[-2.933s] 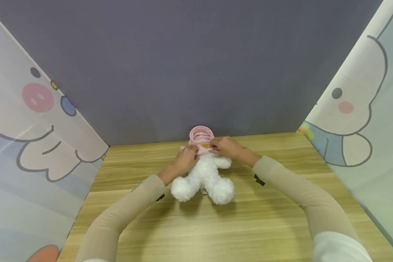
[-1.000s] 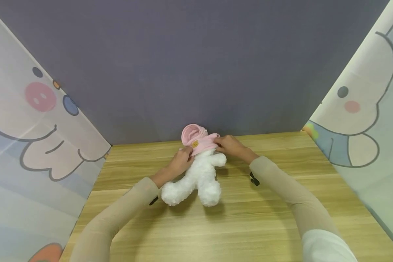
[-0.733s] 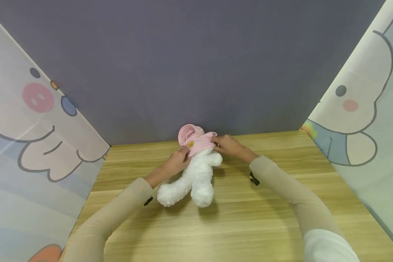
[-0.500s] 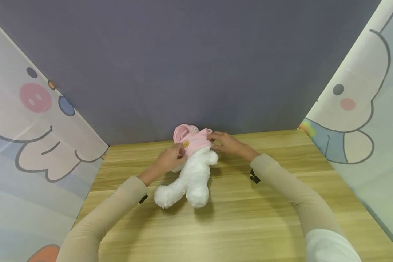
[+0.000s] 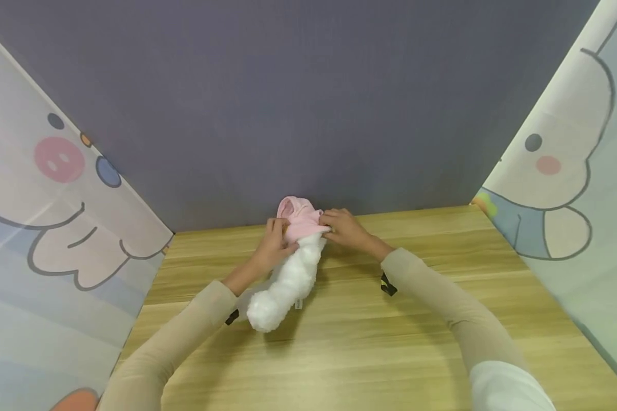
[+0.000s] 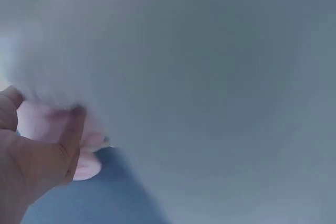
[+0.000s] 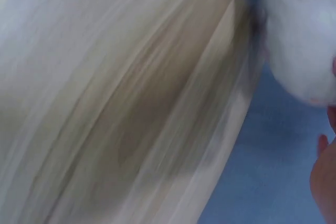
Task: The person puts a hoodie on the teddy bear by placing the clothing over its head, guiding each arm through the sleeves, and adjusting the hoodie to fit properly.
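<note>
A white fluffy plush toy (image 5: 290, 279) lies tilted on the wooden table, its legs towards the lower left. Its top end is inside a small pink hoodie (image 5: 304, 222), whose hood opening faces up and left. My left hand (image 5: 271, 248) grips the hoodie's left side, with the thumb near the white body. My right hand (image 5: 345, 229) pinches the hoodie's right edge by the hem. In the left wrist view, blurred white plush (image 6: 210, 77) covers most of the picture above the pink cloth. The right wrist view shows white plush (image 7: 302, 35) beside part of my right hand. The toy's head is hidden.
The wooden table (image 5: 370, 342) ends at a dark grey wall panel (image 5: 308, 103) just behind the hoodie. Printed cartoon panels stand left (image 5: 46, 228) and right (image 5: 586, 171). A small white tag (image 5: 299, 304) sticks out below the toy.
The toy's legs have swung left and it has turned onto its side, so one leg now mostly covers the other. My left hand has shifted its hold on the hoodie's side.
</note>
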A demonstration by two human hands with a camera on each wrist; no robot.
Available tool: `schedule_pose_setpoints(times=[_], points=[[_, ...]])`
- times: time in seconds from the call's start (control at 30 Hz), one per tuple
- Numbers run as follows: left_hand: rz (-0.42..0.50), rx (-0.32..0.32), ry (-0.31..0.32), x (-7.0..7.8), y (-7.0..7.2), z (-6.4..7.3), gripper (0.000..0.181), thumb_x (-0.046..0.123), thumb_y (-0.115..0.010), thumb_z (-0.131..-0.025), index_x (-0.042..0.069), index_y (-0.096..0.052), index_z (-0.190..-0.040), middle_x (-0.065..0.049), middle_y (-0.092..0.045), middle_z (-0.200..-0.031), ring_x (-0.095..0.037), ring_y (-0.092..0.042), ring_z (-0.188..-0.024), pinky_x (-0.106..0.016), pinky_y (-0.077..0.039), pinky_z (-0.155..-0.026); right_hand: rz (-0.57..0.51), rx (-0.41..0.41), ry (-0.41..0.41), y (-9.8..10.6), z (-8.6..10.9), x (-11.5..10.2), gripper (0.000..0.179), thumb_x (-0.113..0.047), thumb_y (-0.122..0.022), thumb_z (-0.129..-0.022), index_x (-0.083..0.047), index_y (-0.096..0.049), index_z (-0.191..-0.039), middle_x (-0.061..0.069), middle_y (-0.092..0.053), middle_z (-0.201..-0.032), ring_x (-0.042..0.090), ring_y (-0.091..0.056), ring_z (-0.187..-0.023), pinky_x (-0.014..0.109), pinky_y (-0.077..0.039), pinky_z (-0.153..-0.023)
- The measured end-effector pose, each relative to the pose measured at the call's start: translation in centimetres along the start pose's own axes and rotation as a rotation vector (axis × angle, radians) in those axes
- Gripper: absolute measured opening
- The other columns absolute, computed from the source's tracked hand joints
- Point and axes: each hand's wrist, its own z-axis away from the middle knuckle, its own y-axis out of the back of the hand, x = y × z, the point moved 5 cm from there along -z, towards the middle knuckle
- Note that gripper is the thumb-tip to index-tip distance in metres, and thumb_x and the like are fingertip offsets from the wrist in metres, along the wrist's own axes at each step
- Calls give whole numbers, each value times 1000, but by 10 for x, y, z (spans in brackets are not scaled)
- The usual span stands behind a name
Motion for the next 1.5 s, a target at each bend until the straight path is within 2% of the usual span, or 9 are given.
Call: schedule_pose_setpoints(times=[0.23,0.37,0.53,0.63,0.8,0.97,1.07,1.27,1.5], points=[[26,47,-54,9,-5,-4,52,7,-78,-88,-5,-40,-122,-22,-36,-114,-32,-46,-96,-42,-48,-83,115,87,-48,-4,0,-7,35,-10,-83,-75,-13,-48,-75,5,-69,-85,24,-64,-74,41,-48,-67],[8,-8,-11,4,-6,-1,54,13,-77,-90,-1,-38,-125,-23,-34,-120,-30,-49,-95,-42,-49,-83,-37,-138,-128,-1,0,-2,26,-7,-78,-85,-12,-52,-82,4,-60,-81,19,-56,-75,36,-47,-67],[207,-125,-38,1,-4,9,59,9,-75,-91,2,-36,-134,-22,-31,-129,-31,-56,-98,-38,-57,-84,-180,-545,-224,17,5,1,8,-10,-63,-98,-3,-66,-95,7,-65,-91,20,-59,-84,37,-51,-81],[197,-206,-112,3,-4,15,51,11,-74,-93,0,-42,-132,-21,-38,-128,-33,-58,-106,-37,-57,-88,-170,-611,-281,31,7,1,16,-15,-63,-99,-1,-70,-102,9,-69,-96,22,-63,-89,38,-53,-84],[-61,-219,-210,9,-5,14,44,29,-79,-91,5,-57,-120,-12,-54,-117,-30,-59,-103,-40,-51,-86,-164,-547,-322,35,4,-11,40,-26,-73,-95,6,-65,-117,19,-66,-121,33,-63,-111,44,-51,-96],[31,-366,-166,16,-18,7,69,42,-86,-80,8,-53,-130,-11,-47,-129,-27,-54,-113,-42,-49,-97,-21,-515,-320,16,7,-21,60,-28,-76,-91,10,-52,-131,23,-61,-124,35,-60,-114,45,-51,-97],[82,-413,-125,18,-23,7,76,39,-91,-75,8,-52,-132,-11,-45,-132,-26,-51,-119,-42,-47,-103,44,-383,-323,9,8,-19,45,-20,-77,-87,5,-58,-119,16,-66,-104,31,-64,-95,45,-54,-85],[98,-268,-17,17,-33,10,64,34,-96,-68,6,-52,-105,-5,-51,-100,-17,-50,-88,-30,-47,-79,11,-227,-274,-1,14,-19,22,-12,-76,-83,-6,-56,-89,0,-51,-69,15,-47,-59,33,-43,-58],[25,-164,105,18,-38,19,71,40,-96,-64,8,-47,-103,-3,-50,-86,-14,-47,-73,-28,-42,-64,-106,-219,-202,-4,21,-21,26,-18,-79,-87,-8,-55,-90,-3,-47,-70,10,-43,-61,26,-37,-59]])
